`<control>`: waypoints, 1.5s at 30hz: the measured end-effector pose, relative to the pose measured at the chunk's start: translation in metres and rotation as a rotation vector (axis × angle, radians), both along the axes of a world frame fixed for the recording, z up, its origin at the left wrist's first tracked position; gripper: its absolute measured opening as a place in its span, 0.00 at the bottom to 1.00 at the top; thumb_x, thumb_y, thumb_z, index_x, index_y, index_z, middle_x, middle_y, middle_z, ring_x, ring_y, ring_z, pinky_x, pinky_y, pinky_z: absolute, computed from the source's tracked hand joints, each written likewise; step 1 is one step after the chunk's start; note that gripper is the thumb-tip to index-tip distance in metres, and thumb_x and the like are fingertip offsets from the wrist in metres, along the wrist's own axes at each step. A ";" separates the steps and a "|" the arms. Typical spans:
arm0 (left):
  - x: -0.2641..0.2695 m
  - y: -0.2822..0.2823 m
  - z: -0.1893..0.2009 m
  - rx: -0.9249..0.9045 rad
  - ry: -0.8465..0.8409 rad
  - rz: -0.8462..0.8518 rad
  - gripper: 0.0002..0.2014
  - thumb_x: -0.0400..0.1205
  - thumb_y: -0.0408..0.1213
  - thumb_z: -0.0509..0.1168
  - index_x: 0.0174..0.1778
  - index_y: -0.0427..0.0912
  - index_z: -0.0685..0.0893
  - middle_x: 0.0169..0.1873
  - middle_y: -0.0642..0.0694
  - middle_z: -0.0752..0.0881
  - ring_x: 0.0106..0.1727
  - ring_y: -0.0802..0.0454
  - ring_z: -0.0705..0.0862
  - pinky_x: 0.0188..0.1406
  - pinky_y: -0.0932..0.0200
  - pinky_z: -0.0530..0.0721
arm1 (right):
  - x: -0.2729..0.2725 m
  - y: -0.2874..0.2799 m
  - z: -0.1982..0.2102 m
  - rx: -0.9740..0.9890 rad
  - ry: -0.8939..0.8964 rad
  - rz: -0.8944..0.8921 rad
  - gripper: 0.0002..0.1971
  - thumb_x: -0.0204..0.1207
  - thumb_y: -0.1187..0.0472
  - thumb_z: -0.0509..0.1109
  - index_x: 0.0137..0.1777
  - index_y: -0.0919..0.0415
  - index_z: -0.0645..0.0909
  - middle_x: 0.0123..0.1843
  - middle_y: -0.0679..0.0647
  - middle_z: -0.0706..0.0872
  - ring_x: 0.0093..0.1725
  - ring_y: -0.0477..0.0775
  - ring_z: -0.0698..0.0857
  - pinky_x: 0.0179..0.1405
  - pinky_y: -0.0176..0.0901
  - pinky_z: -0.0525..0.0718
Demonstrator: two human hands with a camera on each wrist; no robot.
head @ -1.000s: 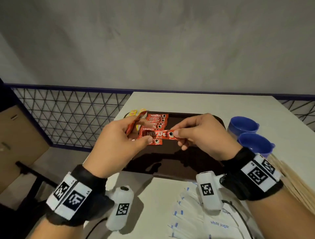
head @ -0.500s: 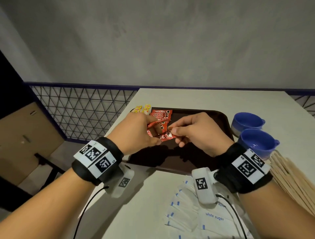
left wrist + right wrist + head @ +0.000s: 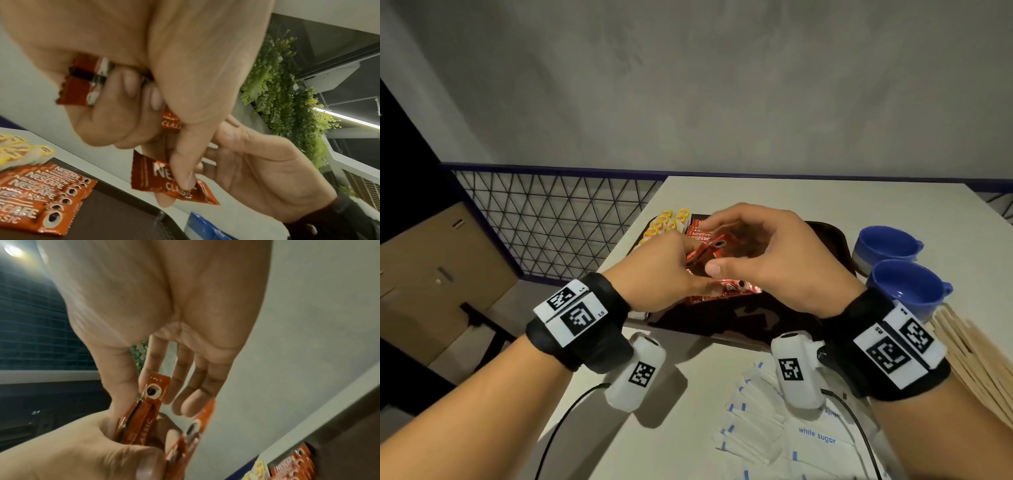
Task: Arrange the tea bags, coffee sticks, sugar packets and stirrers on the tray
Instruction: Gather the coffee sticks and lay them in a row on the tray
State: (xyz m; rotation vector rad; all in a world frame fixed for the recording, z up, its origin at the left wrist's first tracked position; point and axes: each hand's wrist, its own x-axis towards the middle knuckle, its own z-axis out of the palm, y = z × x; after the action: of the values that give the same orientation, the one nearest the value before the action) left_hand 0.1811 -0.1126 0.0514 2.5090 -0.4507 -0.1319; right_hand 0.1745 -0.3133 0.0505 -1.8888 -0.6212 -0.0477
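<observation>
Fingers [image 3: 180, 164] of the left hand [image 3: 654, 270] curl round a small bunch of coffee sticks [image 3: 170, 180], pinching them over the tray [image 3: 756, 325]. At the bunch's free end the right hand [image 3: 767, 253] reaches in, fingers loosely curved; whether they grip a stick I cannot tell. On the tray's far left lies a fanned row of coffee sticks [image 3: 41, 191], with yellow tea bags [image 3: 671, 221] beyond. Sugar packets [image 3: 760, 425] and wooden stirrers [image 3: 969, 359] wait on the near table. Each stick looks light, thin and slick, likely to slide; take one by its flat crimped end.
</observation>
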 end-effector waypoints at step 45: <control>0.066 0.007 -0.026 0.568 0.053 -0.056 0.10 0.84 0.48 0.71 0.56 0.50 0.93 0.49 0.51 0.92 0.52 0.50 0.88 0.50 0.58 0.82 | 0.027 -0.038 0.000 0.085 0.026 -0.382 0.04 0.79 0.64 0.79 0.50 0.53 0.92 0.43 0.51 0.93 0.34 0.50 0.92 0.34 0.36 0.91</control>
State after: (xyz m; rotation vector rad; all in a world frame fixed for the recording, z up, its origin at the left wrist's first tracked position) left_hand 0.2474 -0.1061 0.0257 3.0364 -0.5169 -0.3959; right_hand 0.2012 -0.3511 0.0509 -1.8979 -0.2301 -0.2906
